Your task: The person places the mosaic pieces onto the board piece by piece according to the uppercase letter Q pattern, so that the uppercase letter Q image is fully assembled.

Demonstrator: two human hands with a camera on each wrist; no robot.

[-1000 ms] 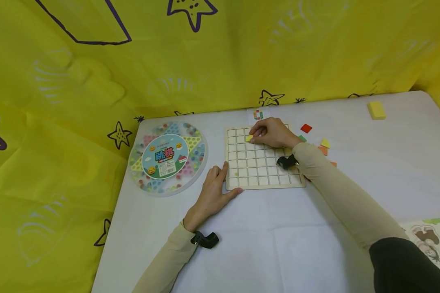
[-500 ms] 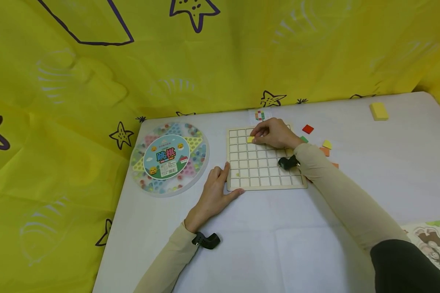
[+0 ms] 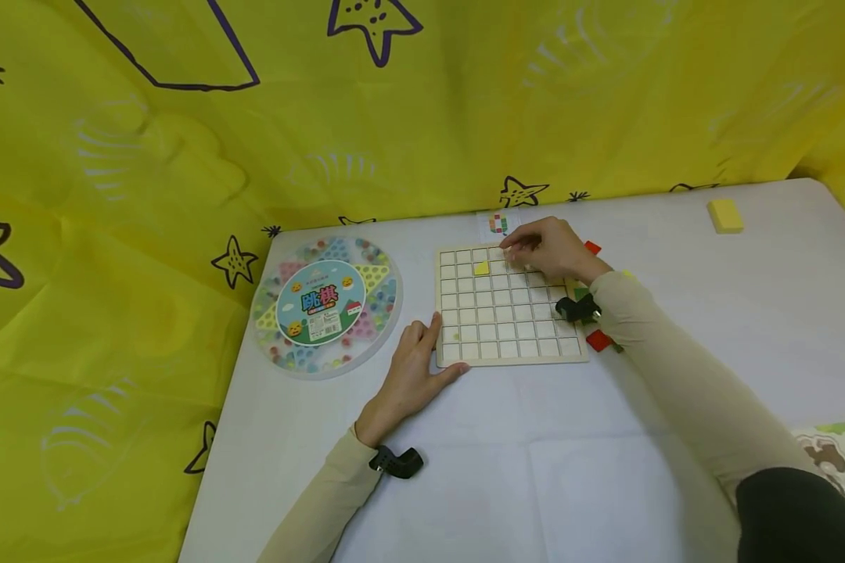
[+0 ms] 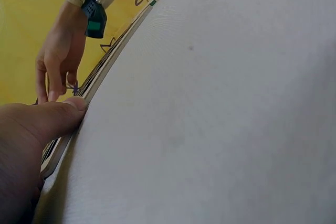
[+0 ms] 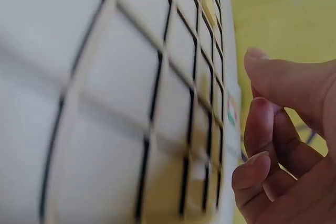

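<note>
A wooden grid board point(image 3: 505, 313) with pale square cells lies on the white table. One yellow tile point(image 3: 481, 268) sits in a cell near its top left. My left hand point(image 3: 410, 371) rests at the board's lower left corner, forefinger along the left side and thumb point(image 4: 68, 113) against the front edge. Over the upper right of the grid hovers my right hand point(image 3: 552, 249). In the right wrist view its fingers point(image 5: 260, 121) are loosely bent with nothing between them, and the yellow tile point(image 5: 208, 4) shows farther off on the grid.
Red tiles point(image 3: 598, 340) and green tiles point(image 3: 581, 293) lie right of the board, partly behind the right forearm. A small pattern card point(image 3: 498, 224) sits behind it. Left stands a round marble-game box point(image 3: 320, 303); a yellow block point(image 3: 725, 216) is far right, a picture sheet point(image 3: 827, 461) front right.
My right hand has let go of the yellow tile, which stays in its cell, and has moved right and slightly up. The left hand has kept its place at the board's corner.
</note>
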